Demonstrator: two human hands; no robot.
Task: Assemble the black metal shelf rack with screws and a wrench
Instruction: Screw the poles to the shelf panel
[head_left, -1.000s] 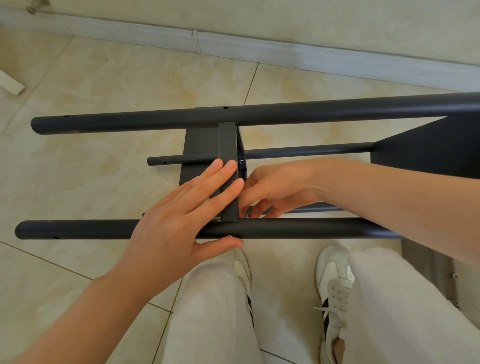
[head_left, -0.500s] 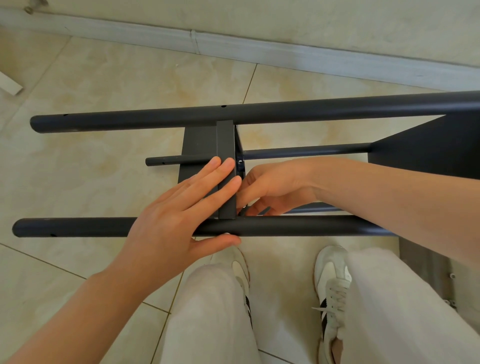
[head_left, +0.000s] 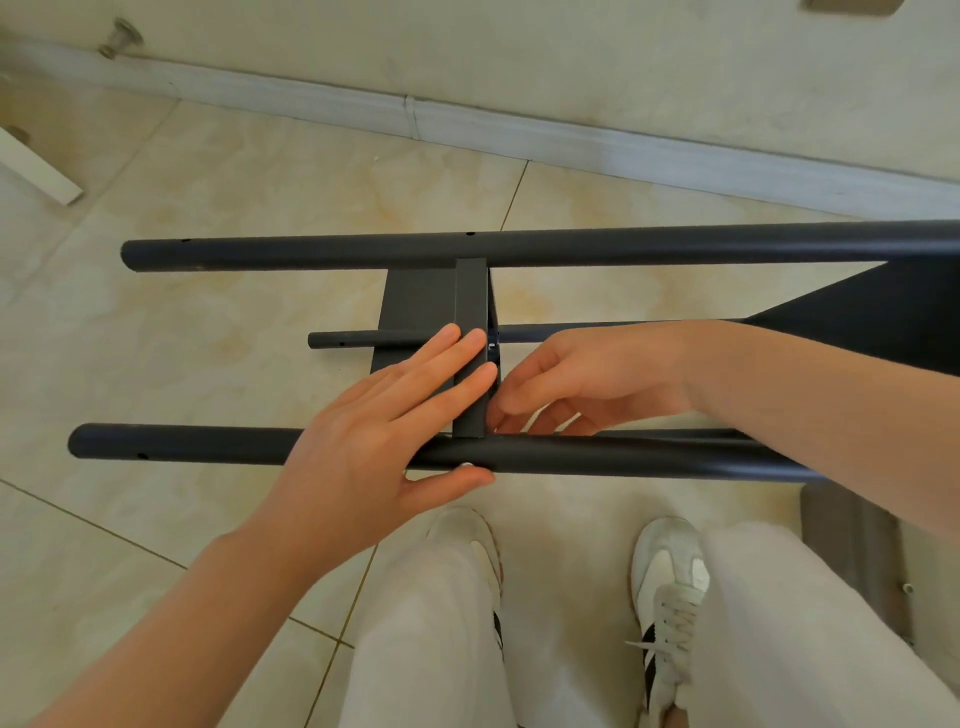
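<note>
Our left hand lies open and flat, fingers spread across the black sheet-metal shelf panel that stands on edge between the tubes, while the thumb hooks under the near black round metal tube. Our right hand reaches in from the other side, fingers curled and pinched close against the panel's edge near a small bright fastener; whether it grips a screw there we cannot tell, as the fingertips are tucked behind the panel.

We have the rack lying on its side on the pale tiled floor, just ahead of our white sneakers. A far black tube runs parallel to the near one, a thinner black rod sits between them lower down, and a second dark shelf panel fills the right end.

We judge the steel parts to be stiff and fairly light singly, but the half-built frame looks loose and liable to rack or roll on the smooth tile. The painted tubes seem slick, so we would hold at the joint itself, palm pressing the panel flat against the tube while the other hand works the fastener. No wrench shows in view. The panel's thin edges may be sharp, so fingers belong on its broad face.
</note>
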